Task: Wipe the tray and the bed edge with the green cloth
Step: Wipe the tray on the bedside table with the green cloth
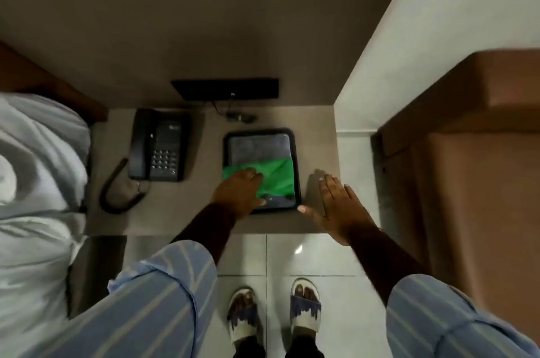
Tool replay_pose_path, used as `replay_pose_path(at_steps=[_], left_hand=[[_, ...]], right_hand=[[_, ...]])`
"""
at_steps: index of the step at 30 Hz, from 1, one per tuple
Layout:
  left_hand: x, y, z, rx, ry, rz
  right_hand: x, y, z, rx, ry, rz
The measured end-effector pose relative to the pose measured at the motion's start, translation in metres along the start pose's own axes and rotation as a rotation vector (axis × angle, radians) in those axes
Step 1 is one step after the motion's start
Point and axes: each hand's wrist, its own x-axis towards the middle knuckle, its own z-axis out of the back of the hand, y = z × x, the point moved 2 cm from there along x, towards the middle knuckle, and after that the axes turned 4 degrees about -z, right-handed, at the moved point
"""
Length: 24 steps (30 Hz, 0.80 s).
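A black rectangular tray (295, 150) lies on the grey bedside table (204, 211). The green cloth (277, 178) is spread across the tray's near half. My left hand (238, 192) presses flat on the cloth's left part, fingers over it. My right hand (339, 207) rests flat and open on the table just right of the tray, thumb touching the tray's near right corner. The bed (38, 182) with pale sheets lies at the left, its brown headboard (52, 86) behind it; the bed's edge runs beside the table.
A black telephone (159, 145) with a coiled cord stands left of the tray. A dark wall panel (225, 89) with a cable sits behind. A brown cabinet (467, 159) stands at the right. My sandalled feet stand on white floor tiles (336, 258).
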Motion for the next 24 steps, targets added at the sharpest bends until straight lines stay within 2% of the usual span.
replay_pose_path(at_steps=[3,8,11,18,24], left_hand=[[0.025,0.006,-0.033,0.082,-0.046,-0.011],[0.039,0.013,-0.051,0.132,-0.252,-0.032],[0.043,0.006,-0.037,0.168,-0.240,-0.010],[-0.007,-0.039,0.014,-0.105,-0.325,0.127],[-0.090,-0.119,0.008,-0.236,-0.321,0.133]], right_hand=[[0.024,-0.010,-0.040,0.024,0.015,0.005],[0.031,-0.018,-0.078,-0.050,-0.027,0.042],[0.029,-0.019,-0.071,-0.050,-0.014,0.046],[-0.023,-0.027,-0.026,0.086,-0.072,0.011],[-0.120,-0.056,-0.023,0.116,-0.094,-0.062]])
